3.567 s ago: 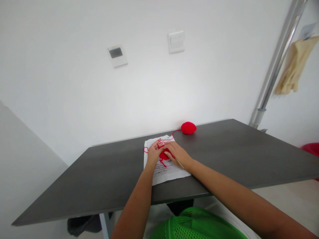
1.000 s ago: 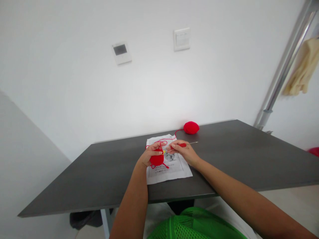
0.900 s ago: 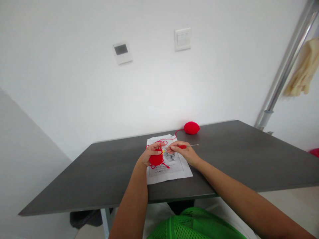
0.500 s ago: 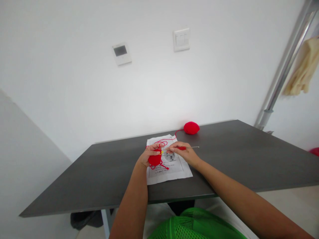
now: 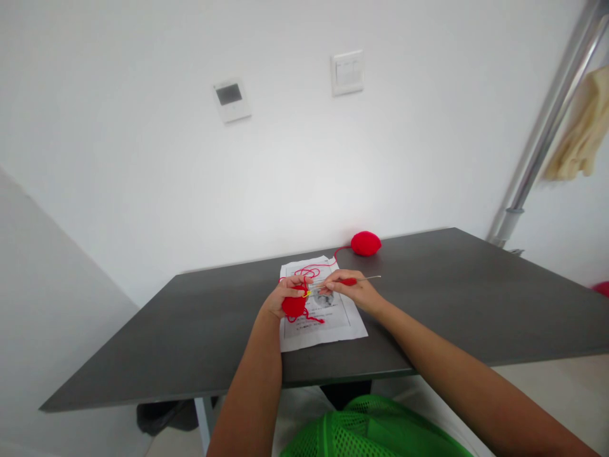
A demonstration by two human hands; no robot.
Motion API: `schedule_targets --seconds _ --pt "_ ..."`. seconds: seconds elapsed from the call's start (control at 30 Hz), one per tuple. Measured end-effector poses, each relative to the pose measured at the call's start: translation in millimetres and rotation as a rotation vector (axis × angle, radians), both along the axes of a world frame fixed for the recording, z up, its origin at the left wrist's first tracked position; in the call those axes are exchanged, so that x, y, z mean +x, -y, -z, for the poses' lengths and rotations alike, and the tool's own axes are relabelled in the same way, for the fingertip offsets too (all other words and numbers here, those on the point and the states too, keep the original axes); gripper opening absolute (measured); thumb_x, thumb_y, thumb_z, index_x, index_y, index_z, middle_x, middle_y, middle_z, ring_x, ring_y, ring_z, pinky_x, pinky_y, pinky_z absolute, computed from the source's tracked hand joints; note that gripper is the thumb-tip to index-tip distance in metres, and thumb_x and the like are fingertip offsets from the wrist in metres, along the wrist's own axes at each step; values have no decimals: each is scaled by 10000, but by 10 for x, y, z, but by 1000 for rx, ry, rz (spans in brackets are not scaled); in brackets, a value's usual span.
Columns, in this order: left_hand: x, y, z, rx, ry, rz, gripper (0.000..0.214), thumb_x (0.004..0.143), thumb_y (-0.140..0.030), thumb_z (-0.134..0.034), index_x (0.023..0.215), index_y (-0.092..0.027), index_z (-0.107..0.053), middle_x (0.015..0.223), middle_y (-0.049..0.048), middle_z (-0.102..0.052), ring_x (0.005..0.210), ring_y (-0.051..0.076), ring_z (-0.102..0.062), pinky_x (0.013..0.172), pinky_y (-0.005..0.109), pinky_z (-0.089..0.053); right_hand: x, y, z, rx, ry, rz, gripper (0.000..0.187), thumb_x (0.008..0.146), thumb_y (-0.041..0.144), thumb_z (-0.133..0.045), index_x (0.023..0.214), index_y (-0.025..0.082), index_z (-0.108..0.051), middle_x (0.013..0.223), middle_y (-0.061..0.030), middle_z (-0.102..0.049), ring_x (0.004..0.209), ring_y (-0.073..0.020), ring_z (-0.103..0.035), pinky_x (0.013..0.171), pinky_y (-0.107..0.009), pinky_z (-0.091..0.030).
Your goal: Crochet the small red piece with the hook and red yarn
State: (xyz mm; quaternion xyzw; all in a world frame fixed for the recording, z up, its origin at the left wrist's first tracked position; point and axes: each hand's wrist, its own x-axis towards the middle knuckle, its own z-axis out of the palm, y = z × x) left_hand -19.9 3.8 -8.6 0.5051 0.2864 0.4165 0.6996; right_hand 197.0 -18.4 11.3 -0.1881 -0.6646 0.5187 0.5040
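Observation:
My left hand (image 5: 280, 298) is closed on a round red crochet piece (image 5: 294, 304), with red yarn running over its fingers. A small yellow stitch marker (image 5: 307, 293) shows at the piece's right edge, and a red yarn tail hangs below. In my right hand (image 5: 358, 292) is a crochet hook (image 5: 349, 282) with a red grip; its metal rear end sticks out to the right and its front end points at the crochet piece. Whether the hook's tip sits in a stitch is too small to tell. Both hands are above a printed sheet (image 5: 318, 337).
A red yarn ball (image 5: 366, 244) rests at the back of the dark table (image 5: 451, 298), against the wall. Its strand runs left across the sheet to the crochet piece. A black bag (image 5: 166, 416) lies under the table at left.
Both hands stay nearly in place, with the crochet piece and hook turned only slightly. The hook's rear end sits a little higher. The camera view has shifted slightly.

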Motion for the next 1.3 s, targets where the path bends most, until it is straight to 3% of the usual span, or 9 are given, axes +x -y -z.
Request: schedule_targets --seconds 0.17,0.3,0.43,0.57,0.83,1.1,1.3 --pt "50 17 -21 5 -61 -34 352 532 -136 -720 874 -135 -636 623 14 -613 498 91 -524 486 194 -346 -33 -18 8 -112 -90 -26 178 711 329 -686 751 156 -671 676 -38 -698 629 -173 -670 620 -302 -546" --pt "109 42 -53 -9 -90 -65 328 551 -170 -734 857 -145 -617 625 9 -619 489 95 -533 493 201 -360 -66 -20 38 -86 -103 35 186 713 339 -682 764 161 -677 670 -33 -690 620 -167 -662 619 -301 -546" --pt "161 60 -80 -19 -97 -95 351 548 -191 -748 866 -147 -607 629 5 -621 486 94 -535 489 202 -362 -75 -13 67 34 -50 147 181 744 350 -648 777 175 -683 703 -34 -684 654 -169 -651 646 -307 -536" --pt "208 82 -112 -8 -102 -135 445 539 -197 -752 960 -145 -615 686 13 -638 527 95 -550 529 210 -379 -58 -24 106 278 97 290 146 795 308 -598 809 194 -688 809 -51 -691 777 -183 -638 752 -326 -505" --pt "299 141 -183 12 -120 -117 641 541 -174 -748 1152 -156 -557 919 77 -669 677 137 -604 629 236 -413 -57 -58 146 486 208 319 125 822 264 -564 883 215 -662 938 -61 -674 906 -182 -615 856 -332 -472" --pt "322 112 -132 73 -141 -120 636 536 -149 -752 1145 -171 -570 1073 95 -632 913 220 -598 770 293 -419 -46 -69 130 433 301 265 160 840 284 -522 890 201 -650 936 -66 -669 900 -180 -615 849 -325 -463" --pt "330 73 -94 115 -141 -181 519 574 -192 -730 1077 -146 -609 1016 96 -653 867 211 -607 719 275 -431 -38 -63 106 345 242 273 157 839 297 -527 859 203 -650 896 -57 -663 867 -183 -606 825 -329 -453"
